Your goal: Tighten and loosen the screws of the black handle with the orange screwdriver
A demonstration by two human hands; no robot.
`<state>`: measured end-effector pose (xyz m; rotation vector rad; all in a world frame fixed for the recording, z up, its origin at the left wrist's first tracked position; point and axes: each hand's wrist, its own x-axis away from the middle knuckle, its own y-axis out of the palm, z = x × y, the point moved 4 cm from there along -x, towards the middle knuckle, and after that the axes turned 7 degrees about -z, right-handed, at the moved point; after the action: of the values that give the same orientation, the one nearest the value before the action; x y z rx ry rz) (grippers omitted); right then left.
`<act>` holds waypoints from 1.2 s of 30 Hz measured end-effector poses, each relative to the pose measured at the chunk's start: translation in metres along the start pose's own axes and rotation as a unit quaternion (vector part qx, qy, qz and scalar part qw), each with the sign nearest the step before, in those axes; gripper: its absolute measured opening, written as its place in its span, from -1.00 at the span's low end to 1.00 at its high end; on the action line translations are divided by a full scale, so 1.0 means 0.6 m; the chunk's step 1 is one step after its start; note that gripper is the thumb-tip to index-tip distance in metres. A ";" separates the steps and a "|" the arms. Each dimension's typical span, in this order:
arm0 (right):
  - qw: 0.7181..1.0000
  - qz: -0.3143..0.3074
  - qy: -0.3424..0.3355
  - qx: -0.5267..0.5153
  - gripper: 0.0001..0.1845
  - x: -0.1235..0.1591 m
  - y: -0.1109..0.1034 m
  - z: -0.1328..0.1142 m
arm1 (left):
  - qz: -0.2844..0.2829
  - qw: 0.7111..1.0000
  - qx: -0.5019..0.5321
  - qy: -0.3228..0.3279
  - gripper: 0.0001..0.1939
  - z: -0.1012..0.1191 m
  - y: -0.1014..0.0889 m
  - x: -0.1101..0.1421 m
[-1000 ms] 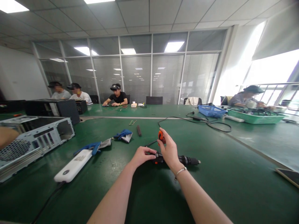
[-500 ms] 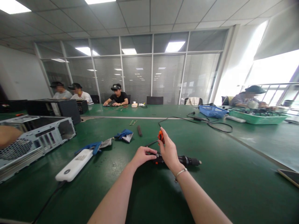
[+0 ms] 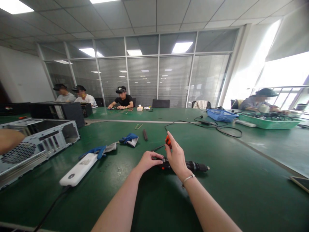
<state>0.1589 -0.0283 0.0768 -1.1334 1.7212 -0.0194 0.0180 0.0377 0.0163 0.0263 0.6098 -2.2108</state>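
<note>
As I see it from here, the black tool (image 3: 193,166) lies on the green table (image 3: 222,196), long axis running left to right, narrow tip pointing right. My left hand (image 3: 147,161), half-curled, touches its left end, though I can't tell whether it grips. My right hand (image 3: 177,155), nearer the tip, is poised above the middle, thumb and fingers closed on an orange piece (image 3: 167,140). Well beyond, rightward, a blue basket (image 3: 220,118) stands beside a green basket (image 3: 272,123) heaped with dark cables (image 3: 259,115).

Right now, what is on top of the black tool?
The left hand rests its fingers on the black tool, toward one end. The right hand hides the tool's middle; anything there cannot be seen.
</note>
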 end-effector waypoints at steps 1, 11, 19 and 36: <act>1.000 0.003 -0.003 -0.002 -0.39 0.000 0.000 -0.001 | 0.000 1.000 -0.002 0.000 -0.70 0.000 0.000 0.000; 1.000 0.007 -0.009 -0.012 -0.43 -0.001 -0.003 0.000 | 0.000 1.000 -0.014 0.002 -0.70 0.002 -0.001 0.001; 0.999 -0.033 -0.014 0.006 -0.32 0.003 0.003 -0.004 | -0.001 1.000 -0.018 0.003 -0.72 0.008 0.000 0.002; 0.998 0.016 -0.056 -0.005 -0.37 0.007 -0.004 -0.014 | 0.001 0.999 -0.032 0.007 -0.73 0.002 -0.001 0.003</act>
<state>0.1544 -0.0362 0.0789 -1.0930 1.6408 0.0706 0.0166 0.0362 0.0174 0.0088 0.6861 -2.1900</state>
